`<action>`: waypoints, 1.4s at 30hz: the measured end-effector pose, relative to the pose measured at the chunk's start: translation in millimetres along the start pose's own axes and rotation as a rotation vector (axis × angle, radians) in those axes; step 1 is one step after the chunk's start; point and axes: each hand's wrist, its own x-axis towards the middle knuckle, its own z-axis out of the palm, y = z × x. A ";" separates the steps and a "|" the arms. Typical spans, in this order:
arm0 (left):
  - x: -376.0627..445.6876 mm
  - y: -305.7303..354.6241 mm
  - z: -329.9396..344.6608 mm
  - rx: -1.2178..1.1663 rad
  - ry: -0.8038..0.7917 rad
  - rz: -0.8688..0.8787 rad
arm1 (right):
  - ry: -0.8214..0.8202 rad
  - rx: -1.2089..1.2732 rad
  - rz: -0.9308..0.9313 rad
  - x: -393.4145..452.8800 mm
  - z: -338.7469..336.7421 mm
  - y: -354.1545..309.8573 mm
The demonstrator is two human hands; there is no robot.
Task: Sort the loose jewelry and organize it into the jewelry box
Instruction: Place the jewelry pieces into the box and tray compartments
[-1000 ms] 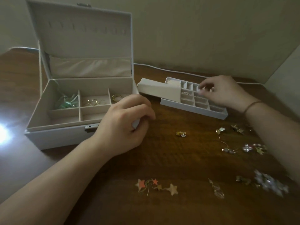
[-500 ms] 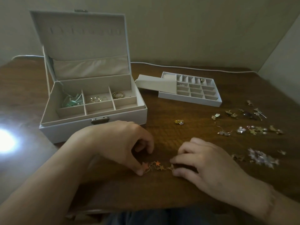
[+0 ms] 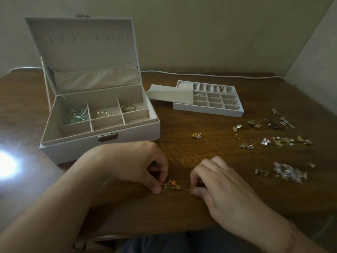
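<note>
Spreading across the whole view: a dark wooden table (image 3: 209,157). Standing open at its left: the white jewelry box (image 3: 102,143), lid upright, holding a green tangle (image 3: 76,115) in the left compartment, gold pieces (image 3: 103,114) in the back middle one and gold rings (image 3: 128,107) in the back right one. Lying to the right of the box: a removable divider tray (image 3: 207,109), partly covered by a tilted flap, carrying small pieces in two of its cells. Reaching in from the near edge: the left hand (image 3: 131,163) and the right hand (image 3: 224,187), each pinching one end of the star earrings (image 3: 173,185) between thumb and fingertips, just at the tabletop. Lying scattered well to the right: loose jewelry (image 3: 273,141); sitting alone between box and scatter: a small gold charm (image 3: 196,135).
</note>
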 end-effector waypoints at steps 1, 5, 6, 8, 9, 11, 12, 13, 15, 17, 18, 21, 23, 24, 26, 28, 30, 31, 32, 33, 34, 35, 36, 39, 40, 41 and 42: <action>-0.4 -0.2 0.1 0.000 0.001 -0.002 | -0.005 -0.003 -0.002 -0.6 -1.0 1.9; -1.0 -1.0 0.0 0.016 -0.002 0.003 | -0.011 0.050 0.038 -0.6 -15.8 17.3; -1.2 -1.0 0.0 0.022 -0.004 0.006 | -0.002 0.081 0.054 0.9 -21.4 21.2; -2.1 -1.1 -0.8 0.027 -0.001 0.021 | 0.017 0.162 0.085 5.2 -31.8 26.2; -2.8 -1.0 -1.4 0.028 0.007 0.031 | 0.028 0.209 0.095 7.5 -36.0 28.3; -3.5 -1.0 -3.3 0.018 0.041 0.045 | 0.063 0.288 0.116 11.5 -41.7 32.9; -3.7 -1.0 -4.3 0.004 0.071 0.047 | 0.087 0.329 0.128 13.0 -43.9 35.2; -3.7 -0.8 -5.2 -0.015 0.109 0.049 | 0.114 0.374 0.133 14.9 -46.1 37.5; -2.6 1.0 -6.2 -0.072 0.197 0.066 | 0.150 0.466 0.125 18.6 -51.9 41.2; 0.2 4.8 -5.6 -0.150 0.321 0.097 | 0.144 0.526 0.106 23.0 -57.5 43.2; 2.2 7.1 -4.3 -0.195 0.398 0.120 | 0.135 0.537 0.096 25.4 -59.7 43.6; 8.9 14.4 2.0 -0.327 0.634 0.173 | 0.110 0.566 0.071 34.0 -62.6 42.4; 12.5 17.7 5.1 -0.402 0.729 0.164 | 0.077 0.592 0.065 39.6 -62.3 37.8; 13.5 18.7 6.1 -0.423 0.761 0.153 | 0.053 0.584 0.058 42.6 -61.8 34.5; 15.1 19.9 7.0 -0.428 0.809 0.133 | 0.028 0.541 0.038 48.3 -58.7 27.7; 15.7 21.4 7.5 -0.460 0.830 0.121 | 0.072 0.481 0.049 53.7 -55.2 22.6; 15.8 22.7 7.8 -0.531 0.839 0.118 | 0.140 0.445 0.065 58.8 -53.0 19.0; 15.5 23.1 7.6 -0.563 0.842 0.116 | 0.165 0.460 0.066 60.8 -52.3 17.7; 15.0 23.4 7.2 -0.587 0.845 0.114 | 0.184 0.491 0.065 62.8 -51.6 16.7; 14.4 23.4 6.6 -0.601 0.849 0.119 | 0.197 0.526 0.067 64.3 -51.1 15.8; 13.9 23.6 6.0 -0.610 0.853 0.128 | 0.203 0.555 0.072 65.5 -50.8 15.0; 13.5 23.5 5.8 -0.615 0.856 0.138 | 0.206 0.576 0.078 66.7 -50.1 14.5; 13.6 23.4 5.6 -0.616 0.858 0.148 | 0.205 0.591 0.085 67.7 -49.4 14.1; 15.9 20.5 7.2 -0.564 0.873 0.159 | 0.197 0.620 0.090 68.2 -47.4 12.8; 16.4 19.2 7.8 -0.517 0.885 0.160 | 0.196 0.616 0.089 68.0 -47.3 13.0; 16.7 17.9 8.0 -0.460 0.899 0.164 | 0.192 0.603 0.089 67.3 -47.7 13.7; 16.9 16.4 8.7 -0.406 0.907 0.173 | 0.184 0.585 0.088 67.1 -48.3 14.6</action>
